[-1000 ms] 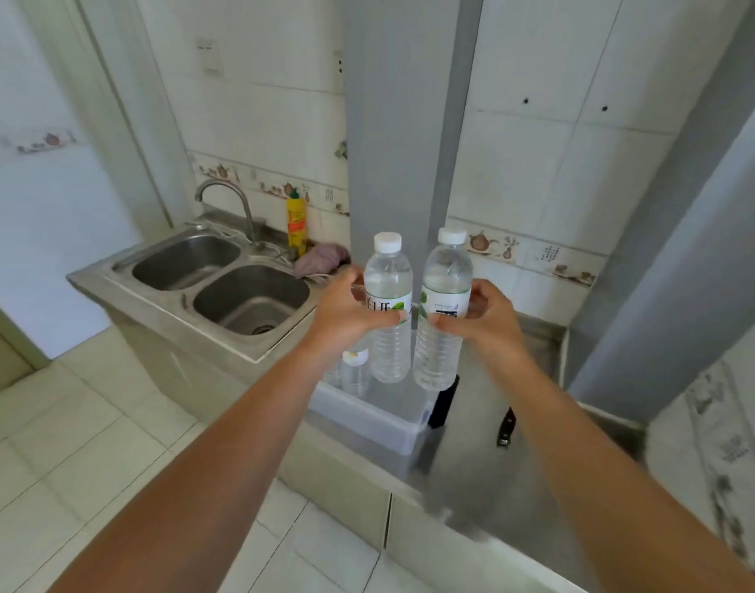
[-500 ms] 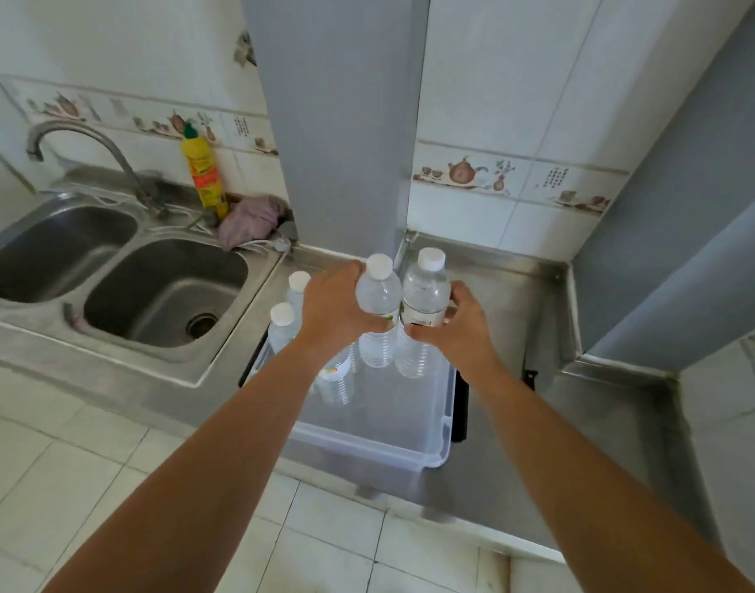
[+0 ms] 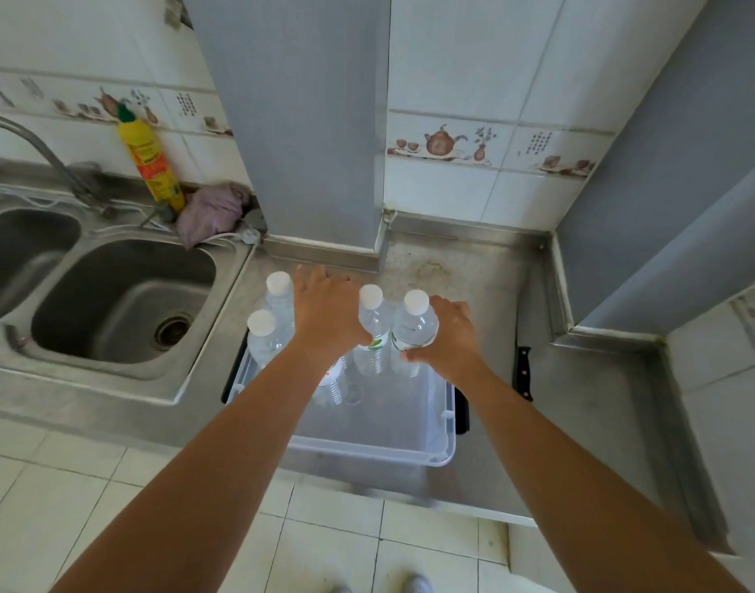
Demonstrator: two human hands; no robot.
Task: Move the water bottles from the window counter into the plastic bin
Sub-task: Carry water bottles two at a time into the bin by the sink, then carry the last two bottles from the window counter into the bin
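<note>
On the steel counter beside the sink, both hands, each gripping a water bottle, lowered them into the plastic bin; release likely came next.

The left hand held one bottle, the right hand another.

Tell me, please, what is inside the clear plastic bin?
Four capped water bottles stand in the plastic bin; the left hand and right hand grip two. The left forearm hides part of its floor.

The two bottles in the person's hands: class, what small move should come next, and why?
Probably lower both straight down and let go. The left hand and right hand each grip a water bottle upright, bases already inside the plastic bin, beside two standing bottles.
</note>
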